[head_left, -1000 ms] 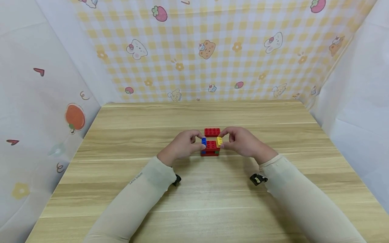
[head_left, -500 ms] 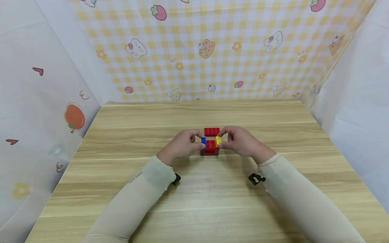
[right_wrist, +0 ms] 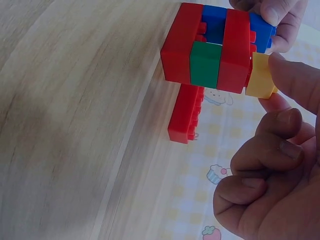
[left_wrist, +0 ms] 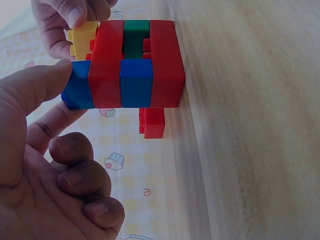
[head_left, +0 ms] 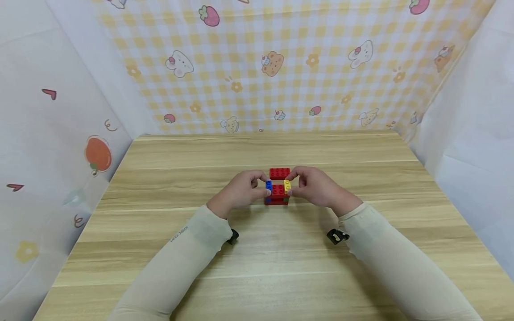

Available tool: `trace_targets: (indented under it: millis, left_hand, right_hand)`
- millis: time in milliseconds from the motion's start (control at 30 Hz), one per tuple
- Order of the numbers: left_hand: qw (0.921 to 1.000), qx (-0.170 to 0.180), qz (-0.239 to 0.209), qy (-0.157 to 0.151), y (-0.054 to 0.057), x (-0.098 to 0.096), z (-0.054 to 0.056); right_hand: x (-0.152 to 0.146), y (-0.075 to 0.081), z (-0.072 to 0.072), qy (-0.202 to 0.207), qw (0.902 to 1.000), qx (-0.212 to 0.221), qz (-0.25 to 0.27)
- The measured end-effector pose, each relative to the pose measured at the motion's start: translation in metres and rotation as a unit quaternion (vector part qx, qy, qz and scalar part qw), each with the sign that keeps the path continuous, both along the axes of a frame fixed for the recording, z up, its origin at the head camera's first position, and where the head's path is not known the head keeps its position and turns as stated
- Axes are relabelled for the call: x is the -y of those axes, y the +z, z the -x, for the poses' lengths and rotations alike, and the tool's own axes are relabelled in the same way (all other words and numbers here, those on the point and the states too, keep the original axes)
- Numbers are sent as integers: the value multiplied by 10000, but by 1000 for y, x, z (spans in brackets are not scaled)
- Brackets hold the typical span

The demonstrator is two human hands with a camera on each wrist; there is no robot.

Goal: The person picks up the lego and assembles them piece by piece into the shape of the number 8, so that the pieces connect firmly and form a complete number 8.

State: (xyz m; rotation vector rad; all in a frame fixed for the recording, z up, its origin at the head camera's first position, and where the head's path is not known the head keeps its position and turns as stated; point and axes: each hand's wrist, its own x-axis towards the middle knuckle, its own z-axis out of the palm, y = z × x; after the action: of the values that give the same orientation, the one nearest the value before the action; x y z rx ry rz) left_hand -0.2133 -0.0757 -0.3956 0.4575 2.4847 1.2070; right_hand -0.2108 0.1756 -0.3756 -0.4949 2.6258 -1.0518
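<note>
At opposite ends of the toy-brick stack [head_left: 278,191], pinching two-stud blue brick [left_wrist: 78,90] with left grip [head_left: 246,189], two-stud yellow brick [right_wrist: 259,75] with right grip [head_left: 315,187], presumably for even alignment.

Your forearms [head_left: 180,263] angle inward; left grip [head_left: 244,190] and right grip [head_left: 315,186] each pinch between thumb [left_wrist: 40,87] and index finger [left_wrist: 46,125], remaining fingers [left_wrist: 84,177] curled.

Soft glare on tabletop [head_left: 277,278]

Light wood-grain table [head_left: 277,267], stack of coloured bricks [head_left: 278,191] standing on it, separate red brick [head_left: 279,173] just behind the stack
</note>
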Motion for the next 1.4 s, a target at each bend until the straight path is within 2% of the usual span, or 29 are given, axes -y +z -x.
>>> trace_targets:
  millis: [1400]
  left_hand:
    - [10000, -24, 20, -2, -2, 0, 2]
  right_hand:
    - [-3, -9, 1, 63, 9986, 263, 452]
